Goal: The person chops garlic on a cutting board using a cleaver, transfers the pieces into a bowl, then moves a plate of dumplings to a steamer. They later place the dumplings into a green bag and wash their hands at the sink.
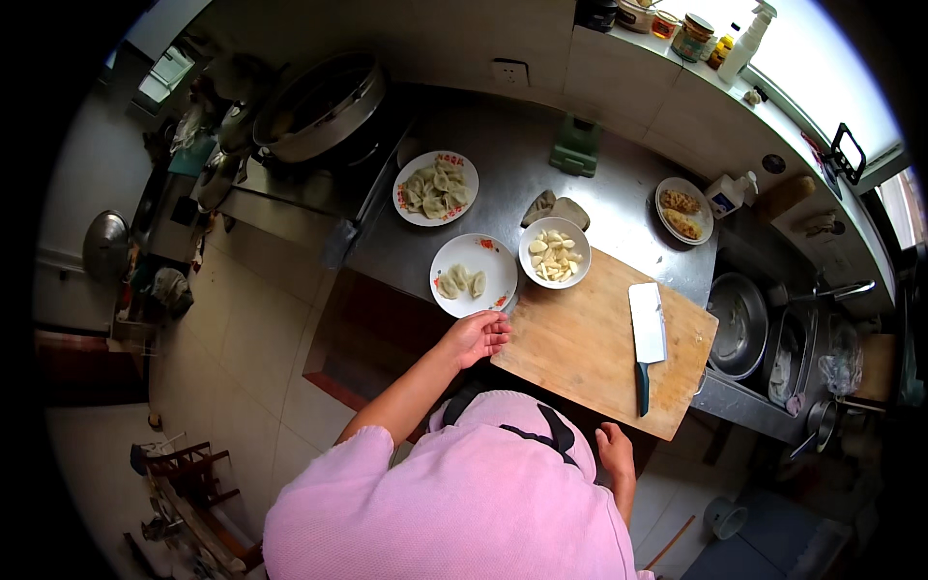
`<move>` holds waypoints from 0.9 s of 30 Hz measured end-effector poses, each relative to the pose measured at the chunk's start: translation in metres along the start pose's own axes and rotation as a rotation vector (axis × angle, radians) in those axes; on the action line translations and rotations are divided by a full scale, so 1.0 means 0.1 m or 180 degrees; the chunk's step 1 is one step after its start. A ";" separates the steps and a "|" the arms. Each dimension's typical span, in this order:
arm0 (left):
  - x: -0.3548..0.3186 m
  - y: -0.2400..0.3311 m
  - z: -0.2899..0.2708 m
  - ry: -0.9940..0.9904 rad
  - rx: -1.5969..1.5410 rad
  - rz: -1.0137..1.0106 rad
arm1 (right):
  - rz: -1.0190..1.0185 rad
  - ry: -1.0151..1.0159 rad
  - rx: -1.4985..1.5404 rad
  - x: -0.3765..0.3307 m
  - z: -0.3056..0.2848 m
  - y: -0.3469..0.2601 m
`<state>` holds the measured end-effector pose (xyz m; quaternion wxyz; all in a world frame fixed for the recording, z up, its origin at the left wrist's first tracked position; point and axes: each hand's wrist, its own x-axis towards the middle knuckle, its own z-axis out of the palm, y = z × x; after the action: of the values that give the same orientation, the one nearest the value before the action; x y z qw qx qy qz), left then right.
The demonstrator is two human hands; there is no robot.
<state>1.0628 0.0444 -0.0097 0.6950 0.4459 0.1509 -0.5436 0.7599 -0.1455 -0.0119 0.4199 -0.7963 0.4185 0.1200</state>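
My left hand [478, 337] is at the left corner of a wooden cutting board [570, 333], just below a white plate [474, 249] with a few dumplings [462, 281] on it. Its fingers are loosely bent and apart, and nothing shows in them. Lower down, in front of the board's near edge, hangs my right hand [614, 449], fingers slightly curled and apart, holding nothing visible. A white bowl of peeled garlic cloves [555, 255] stands on the board's far left part. On its right part lies a cleaver [648, 329], its dark handle towards me.
Behind stands a fuller plate of dumplings [435, 188]. Grey cloths [556, 208] lie behind the bowl, with a green stand [576, 147] near the wall. At right are a plate of browned food [683, 211], a pump bottle [728, 193] and a metal basin [738, 326]. A large pot [324, 106] is back left.
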 end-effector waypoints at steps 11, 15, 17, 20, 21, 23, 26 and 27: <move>0.57 1.49 -1.19 0.1966 0.0032 0.1479 | 0.0588 0.0057 0.0176 -0.06 0.24 -0.07; 0.89 1.71 -1.42 0.1512 -0.0182 0.0703 | 0.0621 0.0032 0.0401 -0.10 0.39 -0.13; 0.99 1.77 -1.44 0.1278 -0.0083 0.0484 | 0.0616 0.0045 0.0394 -0.10 0.42 -0.15; 1.27 1.81 -1.63 0.1251 0.0106 0.0334 | 0.0671 0.0106 0.0373 -0.12 0.45 -0.14; 1.31 1.82 -1.71 0.1251 0.0135 0.0311 | 0.0675 0.0126 0.0361 -0.12 0.45 -0.15; 1.30 1.82 -1.66 0.1328 0.0334 0.0446 | 0.0727 0.0175 0.0356 -0.15 0.42 -0.21; 1.23 1.79 -1.50 0.1555 0.0655 0.0828 | 0.0759 0.0214 0.0341 -0.17 0.44 -0.22; 1.19 1.78 -1.44 0.1614 0.0770 0.1023 | 0.0731 0.0211 0.0331 -0.17 0.46 -0.21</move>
<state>1.3037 0.0859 -0.0916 0.6542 0.6645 0.1813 -0.3124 0.7728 -0.0940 -0.0189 0.4301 -0.7238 0.5263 0.1191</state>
